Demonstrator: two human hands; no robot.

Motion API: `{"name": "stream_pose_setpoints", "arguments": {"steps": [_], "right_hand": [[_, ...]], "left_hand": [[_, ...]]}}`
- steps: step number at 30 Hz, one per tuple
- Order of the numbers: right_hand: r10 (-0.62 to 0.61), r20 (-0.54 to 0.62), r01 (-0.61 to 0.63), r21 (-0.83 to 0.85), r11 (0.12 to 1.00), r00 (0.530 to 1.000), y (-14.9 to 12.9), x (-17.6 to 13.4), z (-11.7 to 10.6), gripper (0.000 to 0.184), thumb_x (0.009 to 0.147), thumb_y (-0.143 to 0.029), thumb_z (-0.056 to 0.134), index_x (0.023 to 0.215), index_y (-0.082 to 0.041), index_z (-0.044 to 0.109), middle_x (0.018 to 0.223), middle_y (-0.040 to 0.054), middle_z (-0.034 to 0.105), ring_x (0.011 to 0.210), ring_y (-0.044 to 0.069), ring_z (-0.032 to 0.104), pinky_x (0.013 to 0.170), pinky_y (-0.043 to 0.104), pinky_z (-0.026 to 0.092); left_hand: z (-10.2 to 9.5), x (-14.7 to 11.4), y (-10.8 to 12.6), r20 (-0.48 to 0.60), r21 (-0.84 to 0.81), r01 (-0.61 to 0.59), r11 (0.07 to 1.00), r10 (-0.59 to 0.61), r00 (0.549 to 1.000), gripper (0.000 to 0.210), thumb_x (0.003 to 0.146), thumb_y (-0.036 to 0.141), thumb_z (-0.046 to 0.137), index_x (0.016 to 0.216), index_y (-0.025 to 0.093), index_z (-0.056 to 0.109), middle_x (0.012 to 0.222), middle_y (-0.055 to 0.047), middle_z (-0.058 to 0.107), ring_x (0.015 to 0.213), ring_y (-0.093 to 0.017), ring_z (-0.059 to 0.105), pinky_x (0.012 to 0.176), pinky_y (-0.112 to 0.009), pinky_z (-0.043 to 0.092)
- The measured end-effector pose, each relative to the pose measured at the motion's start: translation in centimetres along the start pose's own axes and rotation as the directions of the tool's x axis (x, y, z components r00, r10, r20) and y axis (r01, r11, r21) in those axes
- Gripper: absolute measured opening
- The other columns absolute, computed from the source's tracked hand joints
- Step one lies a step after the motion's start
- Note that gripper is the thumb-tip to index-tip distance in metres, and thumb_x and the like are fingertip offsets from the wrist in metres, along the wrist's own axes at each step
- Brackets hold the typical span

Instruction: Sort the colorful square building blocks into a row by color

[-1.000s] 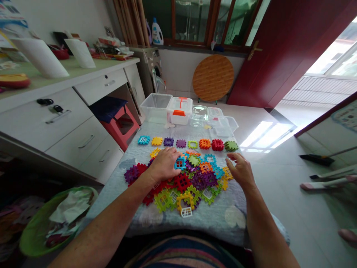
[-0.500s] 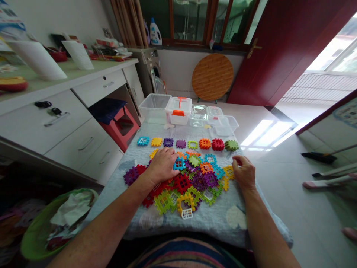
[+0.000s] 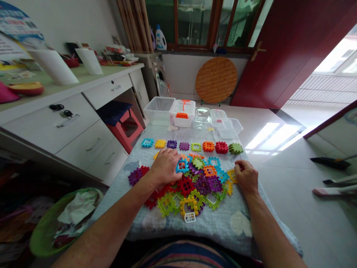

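My left hand [image 3: 167,168] reaches over a heap of colourful plastic building tiles [image 3: 186,185], its thumb and fingers closed at the edge of a blue window tile [image 3: 182,166]. The tile stands out above its neighbours. At the heap's right edge my right hand [image 3: 247,176] rests with curled fingers, beside yellow tiles [image 3: 230,181], and nothing shows in it. Red, purple, green and orange tiles overlap in the pile. Nearest my body lies a yellow frame tile [image 3: 184,204] with a white window piece [image 3: 190,217]. My left hand and forearm cover part of the heap.
Behind the heap runs a row of tiles grouped by colour, from blue [image 3: 147,142] to olive green [image 3: 235,148]. Clear plastic boxes [image 3: 159,108] and a lidded box with orange clips [image 3: 182,118] stand at the cloth-covered table's far end. A drawer desk [image 3: 75,123] is on the left.
The whole view has shifted slightly, so everything sits a little further right and lower. The blue tile looks slightly larger at my left fingers. My right hand stays beside the heap.
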State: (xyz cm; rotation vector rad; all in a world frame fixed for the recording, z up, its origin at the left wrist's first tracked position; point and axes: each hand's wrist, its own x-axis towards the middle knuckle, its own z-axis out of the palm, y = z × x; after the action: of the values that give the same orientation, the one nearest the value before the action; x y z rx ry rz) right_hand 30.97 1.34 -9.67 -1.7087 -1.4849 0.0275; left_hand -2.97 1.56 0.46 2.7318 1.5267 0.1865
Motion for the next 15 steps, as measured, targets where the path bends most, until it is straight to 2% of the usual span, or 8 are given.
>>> {"name": "stream_pose_setpoints", "arguments": {"steps": [2,4,6,8,12,15], "right_hand": [[-0.002,0.003,0.002,0.004,1.0,1.0,0.0,0.0,0.0,0.022,0.077,-0.031,0.049,0.078,-0.019,0.068,0.077,0.007,0.069,0.065,0.02,0.06,0.072,0.034,0.05],[-0.004,0.005,0.004,0.009,1.0,1.0,0.1,0.0,0.1,0.021,0.077,-0.031,0.049,0.078,-0.02,0.067,0.077,0.0071,0.069,0.067,0.021,0.061,0.073,0.035,0.05],[-0.003,0.013,0.003,0.01,1.0,1.0,0.1,0.0,0.1,0.022,0.077,-0.032,0.049,0.078,-0.02,0.067,0.078,0.0075,0.07,0.069,0.022,0.062,0.075,0.035,0.05],[0.005,0.024,-0.005,0.006,1.0,1.0,0.2,0.0,0.1,0.023,0.077,-0.033,0.049,0.079,-0.02,0.068,0.08,0.008,0.071,0.071,0.022,0.064,0.076,0.036,0.05],[0.021,0.04,-0.021,-0.007,1.0,0.999,0.3,0.0,0.0,0.025,0.076,-0.035,0.049,0.079,-0.02,0.069,0.08,0.0082,0.072,0.072,0.023,0.064,0.076,0.036,0.05],[0.019,0.043,-0.018,-0.015,1.0,0.999,0.4,0.0,0.0,0.025,0.076,-0.035,0.049,0.078,-0.02,0.068,0.079,0.0081,0.071,0.07,0.023,0.063,0.075,0.036,0.05]], "left_hand": [[-0.9,-0.4,-1.2,-0.035,-0.016,-0.015,1.0,0.015,0.999,0.041,0.069,0.04,0.069,0.104,0.019,0.066,0.101,-0.009,0.064,0.101,-0.028,0.056,0.097,-0.043,0.041],[-1.7,-0.6,-3.6,-0.063,-0.013,0.0,1.0,0.0,0.998,0.045,0.068,0.039,0.069,0.108,0.018,0.066,0.106,-0.01,0.064,0.103,-0.029,0.056,0.099,-0.043,0.041],[-2.3,-0.5,-7.2,-0.067,-0.009,0.05,0.999,-0.05,0.996,0.048,0.068,0.04,0.068,0.11,0.017,0.066,0.105,-0.011,0.064,0.104,-0.029,0.056,0.099,-0.042,0.042],[-2.5,-0.1,-11.4,-0.057,-0.032,0.146,0.989,-0.148,0.987,0.051,0.067,0.04,0.066,0.111,0.014,0.067,0.105,-0.012,0.064,0.106,-0.03,0.057,0.1,-0.039,0.042],[-1.4,1.3,-18.7,0.068,-0.059,0.257,0.965,-0.253,0.965,0.059,0.064,0.043,0.065,0.115,0.014,0.067,0.108,-0.01,0.063,0.103,-0.027,0.06,0.095,-0.033,0.045],[0.1,2.5,-21.7,0.175,-0.037,0.266,0.963,-0.256,0.951,0.062,0.06,0.038,0.065,0.116,0.013,0.067,0.108,-0.01,0.064,0.1,-0.027,0.061,0.089,-0.03,0.047]]}}
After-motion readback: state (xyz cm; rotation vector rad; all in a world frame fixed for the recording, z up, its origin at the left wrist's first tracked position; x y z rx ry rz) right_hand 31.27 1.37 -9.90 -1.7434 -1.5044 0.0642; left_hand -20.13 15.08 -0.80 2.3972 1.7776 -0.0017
